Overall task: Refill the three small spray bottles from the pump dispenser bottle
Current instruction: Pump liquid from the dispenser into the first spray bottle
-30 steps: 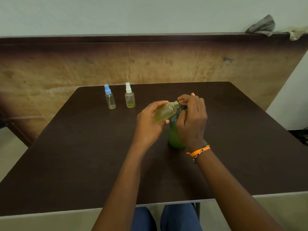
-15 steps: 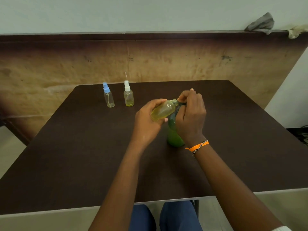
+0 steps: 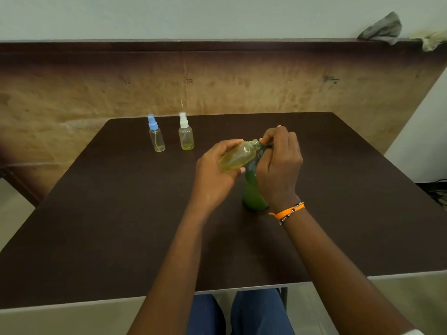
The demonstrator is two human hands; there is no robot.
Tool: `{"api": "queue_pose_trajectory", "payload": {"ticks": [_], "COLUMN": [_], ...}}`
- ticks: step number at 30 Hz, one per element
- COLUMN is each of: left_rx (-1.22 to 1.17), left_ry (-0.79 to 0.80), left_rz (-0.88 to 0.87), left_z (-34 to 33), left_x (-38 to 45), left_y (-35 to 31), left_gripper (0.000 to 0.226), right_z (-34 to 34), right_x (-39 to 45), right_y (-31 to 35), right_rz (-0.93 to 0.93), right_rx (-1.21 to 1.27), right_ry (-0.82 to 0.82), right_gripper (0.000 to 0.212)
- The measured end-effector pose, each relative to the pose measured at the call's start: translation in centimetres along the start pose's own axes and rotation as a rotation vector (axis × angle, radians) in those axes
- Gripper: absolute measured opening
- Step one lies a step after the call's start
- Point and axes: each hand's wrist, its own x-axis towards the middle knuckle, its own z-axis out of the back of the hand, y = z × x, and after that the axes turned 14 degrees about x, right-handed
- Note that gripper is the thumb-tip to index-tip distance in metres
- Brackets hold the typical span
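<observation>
Knees: blue trousers [image 3: 254,313] below the near tabletop edge.
Tabletop: dark brown tabletop [image 3: 121,226], pale edge band.
Left hand [image 3: 215,175]: fingers curled round an uncapped spray bottle [image 3: 238,155], tilted, neck at the pump head.
Right hand [image 3: 278,165]: fingers curled at the pump dispenser bottle [image 3: 252,192] top; exact grip hidden. Orange wristband [image 3: 286,211].
Far left: blue-capped bottle [image 3: 156,135] and white-capped bottle [image 3: 185,132], upright, near each other.
Room: worn wooden panel [image 3: 217,83], pale wall above; grey rag [image 3: 382,29] on its ledge.

Plain indoor room, dark table [image 3: 96,226], wood wall panel [image 3: 217,85], bare wall [image 3: 193,15]
</observation>
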Motion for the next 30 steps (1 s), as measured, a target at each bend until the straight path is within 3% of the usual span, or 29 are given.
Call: {"api": "queue_pose_trajectory", "payload": {"ticks": [4,10,20,30], "left_rx": [-0.011,-0.024,0.003,0.038], "left_ry": [-0.005,0.004,0.037,0.053], "left_rz": [-0.003,0.011,0.015,0.04], "left_z": [0.2,-0.2,0.7,0.6], "left_x": [0.0,0.0,0.2,0.3], "left_y": [0.0,0.0,-0.8,-0.8], "left_gripper": [0.054,0.054,0.054,0.052], "right_z": [0.2,-0.4,0.1,0.1], "right_x": [0.4,-0.6,0.5,0.1], "right_y": [0.6,-0.4,0.5,-0.1], "right_rz": [-0.058,0.038,-0.049,-0.005], "right_rx": [-0.019,-0.008,0.102,0.077], "right_ry": [0.012,-0.077,-0.056,-0.063], "right_gripper": [0.025,0.026,0.031,0.028]}}
